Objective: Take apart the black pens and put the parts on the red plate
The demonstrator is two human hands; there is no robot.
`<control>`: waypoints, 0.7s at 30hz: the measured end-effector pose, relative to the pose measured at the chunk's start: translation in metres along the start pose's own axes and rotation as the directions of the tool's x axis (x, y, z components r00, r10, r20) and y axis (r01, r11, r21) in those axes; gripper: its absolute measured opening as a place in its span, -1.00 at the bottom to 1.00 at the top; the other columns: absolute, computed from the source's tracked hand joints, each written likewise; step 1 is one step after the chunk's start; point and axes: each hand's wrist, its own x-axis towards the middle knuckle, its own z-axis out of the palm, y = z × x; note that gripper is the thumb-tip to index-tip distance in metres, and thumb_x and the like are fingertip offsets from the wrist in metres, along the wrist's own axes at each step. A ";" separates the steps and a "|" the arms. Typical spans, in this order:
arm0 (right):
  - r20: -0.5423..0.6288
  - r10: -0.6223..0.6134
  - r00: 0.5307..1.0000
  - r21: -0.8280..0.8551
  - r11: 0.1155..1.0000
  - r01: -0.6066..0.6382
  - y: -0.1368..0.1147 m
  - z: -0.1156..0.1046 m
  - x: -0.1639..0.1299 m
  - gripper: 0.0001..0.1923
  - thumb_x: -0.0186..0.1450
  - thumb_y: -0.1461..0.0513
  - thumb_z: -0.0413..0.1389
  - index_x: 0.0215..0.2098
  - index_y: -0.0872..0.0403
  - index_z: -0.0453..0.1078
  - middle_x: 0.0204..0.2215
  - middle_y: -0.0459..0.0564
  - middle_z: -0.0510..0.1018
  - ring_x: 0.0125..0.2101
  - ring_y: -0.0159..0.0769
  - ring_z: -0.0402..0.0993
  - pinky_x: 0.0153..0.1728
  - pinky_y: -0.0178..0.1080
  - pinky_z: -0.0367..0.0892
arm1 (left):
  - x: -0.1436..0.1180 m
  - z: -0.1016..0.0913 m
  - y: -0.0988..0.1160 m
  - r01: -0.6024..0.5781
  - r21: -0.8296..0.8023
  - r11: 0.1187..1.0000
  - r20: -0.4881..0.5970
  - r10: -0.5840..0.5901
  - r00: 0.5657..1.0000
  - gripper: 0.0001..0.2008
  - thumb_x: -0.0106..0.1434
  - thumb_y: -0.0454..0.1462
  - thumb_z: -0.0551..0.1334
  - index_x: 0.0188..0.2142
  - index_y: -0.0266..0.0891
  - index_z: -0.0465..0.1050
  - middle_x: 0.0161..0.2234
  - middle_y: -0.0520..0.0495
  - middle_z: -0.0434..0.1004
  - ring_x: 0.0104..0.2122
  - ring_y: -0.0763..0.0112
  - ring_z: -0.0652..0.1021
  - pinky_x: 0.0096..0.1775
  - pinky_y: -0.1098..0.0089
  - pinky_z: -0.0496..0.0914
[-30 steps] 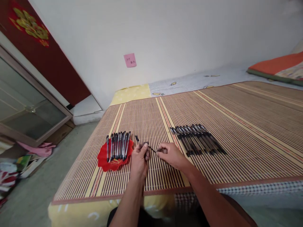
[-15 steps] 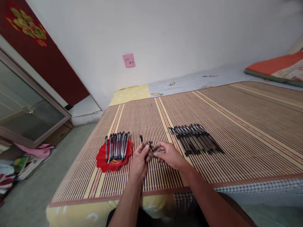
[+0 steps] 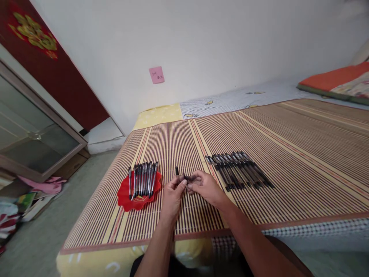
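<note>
My left hand (image 3: 173,192) is closed in a pinch around a pen. The pen's black end (image 3: 177,170) sticks up past the fingers, and the rest is covered. Close on its right, my right hand (image 3: 206,187) has thumb and fingers pinched together on a small dark pen part (image 3: 186,177) that lies between the two hands. The fingers hide most of this part. To the left, several clear pens with black caps (image 3: 143,179) lie side by side on a red wavy-edged plate (image 3: 122,192). Several darker pens (image 3: 239,169) form a slanted row on the mat at the right.
A striped bamboo mat (image 3: 173,142) covers the bed, its front edge just before my body. A pink note (image 3: 156,75) is stuck on the white wall. An orange folded quilt (image 3: 331,79) lies far right. Left of the bed stand a glass-panelled door (image 3: 34,123) and piled cloths (image 3: 43,184).
The pen in my left hand has swung more upright and shifted slightly right. The dark part between the hands now lies flatter. My right hand has turned slightly. Both pen rows are unchanged.
</note>
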 end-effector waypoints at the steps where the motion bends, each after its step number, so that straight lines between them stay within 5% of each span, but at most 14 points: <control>1: -0.013 -0.017 1.000 -0.023 1.000 0.017 -0.004 -0.002 0.000 -0.72 0.05 0.18 0.34 -0.32 0.06 0.38 -0.51 -0.15 0.54 -0.52 -0.37 0.51 -0.43 -0.27 0.48 | 0.000 -0.001 -0.001 -0.020 0.043 0.999 0.002 0.020 1.000 -0.77 0.07 -0.19 0.46 -0.31 -0.27 0.63 -0.36 -0.03 0.56 -0.36 0.42 0.50 -0.25 0.44 0.38; 8: -0.015 -0.224 0.975 -0.143 0.965 0.219 -0.033 -0.016 -0.006 -0.78 0.21 0.14 0.25 -0.22 0.07 0.55 -0.44 -0.07 0.56 -0.48 -0.36 0.48 -0.45 -0.29 0.43 | -0.002 0.001 -0.007 -0.085 0.259 0.962 0.123 0.054 0.991 -0.81 0.23 -0.18 0.35 -0.20 -0.21 0.64 -0.29 -0.07 0.57 -0.24 0.32 0.52 -0.12 0.36 0.36; 15: -0.025 -0.219 0.975 -0.149 0.965 0.213 -0.029 -0.010 -0.005 -0.85 0.19 0.18 0.25 -0.29 0.07 0.47 -0.47 -0.11 0.54 -0.48 -0.36 0.52 -0.43 -0.30 0.47 | -0.003 0.008 -0.005 -0.021 0.200 0.980 0.142 -0.008 0.990 -0.78 0.20 -0.14 0.38 -0.27 -0.25 0.62 -0.28 -0.11 0.61 -0.21 0.26 0.54 -0.10 0.33 0.37; 21: -0.068 -0.274 0.959 -0.188 0.948 0.257 -0.026 -0.004 -0.005 -0.87 0.21 0.19 0.23 -0.28 0.05 0.43 -0.44 -0.09 0.56 -0.42 -0.34 0.56 -0.36 -0.28 0.51 | -0.004 0.005 -0.006 -0.034 0.208 0.978 0.146 0.003 0.989 -0.72 0.26 -0.06 0.33 -0.29 -0.25 0.59 -0.46 0.01 0.50 -0.42 0.42 0.45 -0.30 0.43 0.30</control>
